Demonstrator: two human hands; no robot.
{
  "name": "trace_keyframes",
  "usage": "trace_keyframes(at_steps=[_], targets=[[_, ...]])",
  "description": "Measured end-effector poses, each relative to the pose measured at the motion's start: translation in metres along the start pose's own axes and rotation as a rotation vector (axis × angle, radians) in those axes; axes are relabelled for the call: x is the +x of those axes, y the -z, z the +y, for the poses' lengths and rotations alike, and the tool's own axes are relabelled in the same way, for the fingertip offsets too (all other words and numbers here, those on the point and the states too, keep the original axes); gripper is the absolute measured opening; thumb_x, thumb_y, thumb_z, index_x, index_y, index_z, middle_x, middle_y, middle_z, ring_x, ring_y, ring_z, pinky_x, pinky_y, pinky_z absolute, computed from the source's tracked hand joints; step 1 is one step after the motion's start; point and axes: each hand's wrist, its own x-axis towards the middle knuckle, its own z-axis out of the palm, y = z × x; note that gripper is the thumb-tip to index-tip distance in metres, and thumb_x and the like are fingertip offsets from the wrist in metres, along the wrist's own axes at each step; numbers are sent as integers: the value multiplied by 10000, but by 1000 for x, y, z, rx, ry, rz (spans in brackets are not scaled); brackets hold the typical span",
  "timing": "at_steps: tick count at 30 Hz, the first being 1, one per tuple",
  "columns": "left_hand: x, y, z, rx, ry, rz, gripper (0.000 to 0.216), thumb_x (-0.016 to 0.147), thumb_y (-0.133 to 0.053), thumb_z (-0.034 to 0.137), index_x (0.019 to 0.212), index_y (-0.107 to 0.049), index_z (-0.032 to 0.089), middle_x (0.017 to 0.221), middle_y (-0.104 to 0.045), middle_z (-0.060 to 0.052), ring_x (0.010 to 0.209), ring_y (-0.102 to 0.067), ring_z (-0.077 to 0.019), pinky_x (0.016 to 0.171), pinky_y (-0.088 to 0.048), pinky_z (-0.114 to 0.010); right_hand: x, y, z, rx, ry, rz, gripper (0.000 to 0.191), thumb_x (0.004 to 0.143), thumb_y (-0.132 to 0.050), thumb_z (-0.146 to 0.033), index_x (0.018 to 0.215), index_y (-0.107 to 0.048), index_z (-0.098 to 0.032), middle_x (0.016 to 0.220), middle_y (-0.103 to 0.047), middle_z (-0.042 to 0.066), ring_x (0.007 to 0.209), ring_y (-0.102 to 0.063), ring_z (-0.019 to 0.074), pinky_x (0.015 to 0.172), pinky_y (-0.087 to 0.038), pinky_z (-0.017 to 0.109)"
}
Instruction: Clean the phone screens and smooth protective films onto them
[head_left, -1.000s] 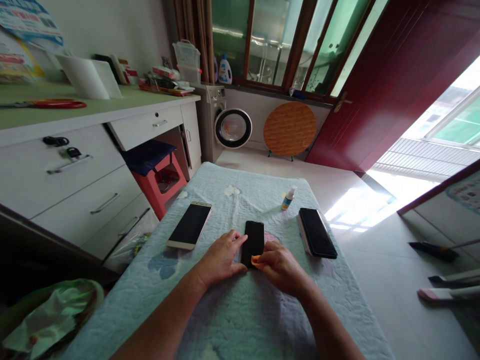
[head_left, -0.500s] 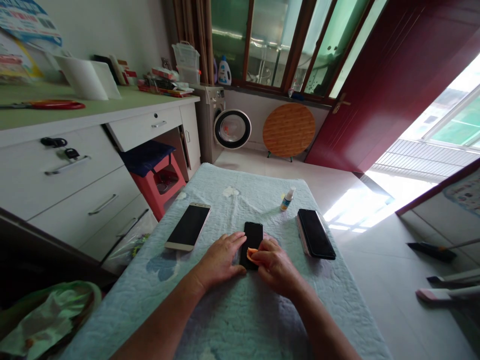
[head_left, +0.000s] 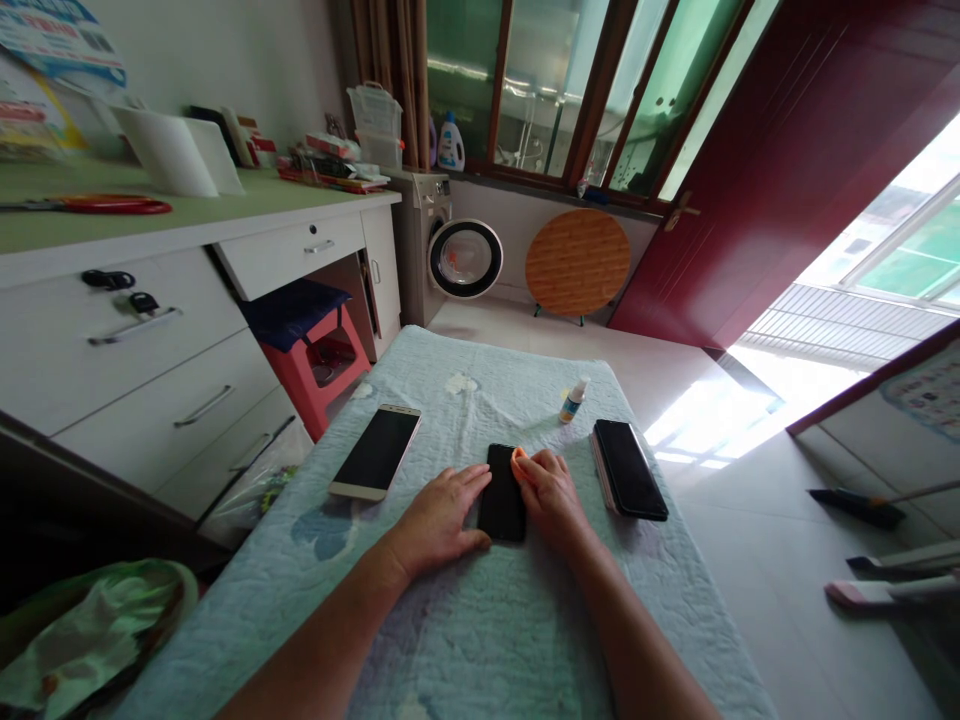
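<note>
A black phone (head_left: 501, 497) lies face up in the middle of the pale blue quilted table cover (head_left: 480, 620). My left hand (head_left: 437, 518) rests flat against the phone's left edge, fingers stretched out, thumb at its near corner. My right hand (head_left: 550, 492) is closed on a small orange cloth (head_left: 519, 461), pressed onto the phone's far right corner. A gold-edged phone (head_left: 376, 450) lies to the left. To the right lies another black phone (head_left: 630, 468) on top of a second device. A small spray bottle (head_left: 574, 398) stands further back.
A white desk with drawers (head_left: 150, 330) runs along the left, with a red stool (head_left: 315, 350) under it. A green plastic bag (head_left: 82, 630) sits at the lower left. A washing machine (head_left: 450, 245) and a round wooden board (head_left: 577, 262) stand at the back wall. Broom handles (head_left: 885, 590) lie at the right.
My right hand has slid the orange cloth from the near end of the black phone up to its far right corner. The left hand has stayed on the phone's left edge.
</note>
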Motion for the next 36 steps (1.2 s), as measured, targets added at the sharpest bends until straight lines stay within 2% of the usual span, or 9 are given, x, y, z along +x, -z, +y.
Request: trace_keyframes(at_steps=[4,9,14,19,24,30,36], targets=[[0,-2,-1,8,-9,19,701,719,-682,314,1373,-459,193,1482,-426,-77,1311,-421,-277,1117,-304,-394,3,-4,6,-78,-51,36,253,876,-533,-227,1112,-625,-222,1010,-537,65,939,-452,210,858,-359,338],[0,0,0,11,-1,5,698,724,-675,318,1375,-457,196,1485,-422,-77,1316,-417,-281,1124,-294,-400,2,-8,10,-114,-59,32,292,900,-492,-233,1171,-599,-248,1036,-538,63,936,-449,209,840,-350,337],[0,1,1,2,3,1,694,726,-668,310,1376,-450,200,1485,-421,-80,1320,-416,-276,1120,-294,-402,2,-7,12,-105,-58,19,288,903,-493,-243,1170,-604,-249,1019,-542,60,926,-451,204,829,-345,324],[0,2,2,-2,8,1,682,728,-667,312,1369,-454,213,1489,-417,-85,1334,-407,-279,1118,-291,-420,2,-7,12,-98,-74,64,273,928,-444,-228,1132,-625,-228,946,-550,62,862,-452,191,799,-345,314],[0,4,5,2,7,-3,687,727,-675,311,1369,-460,193,1485,-423,-92,1327,-416,-278,1121,-289,-412,0,-5,10,-76,-70,57,270,912,-430,-166,1038,-663,-217,892,-541,50,837,-455,178,779,-342,296],[0,3,4,-7,6,-1,677,733,-679,321,1366,-463,218,1489,-420,-90,1338,-412,-275,1123,-283,-424,-9,5,-6,-31,24,-30,287,832,-465,-72,922,-694,-219,826,-524,31,822,-465,165,772,-331,287],[1,3,3,2,6,-16,706,730,-695,340,1378,-449,205,1488,-417,-112,1351,-397,-283,1126,-279,-440,-17,9,-20,6,138,-99,210,724,-495,-32,702,-632,-190,759,-485,11,791,-445,155,760,-318,289]])
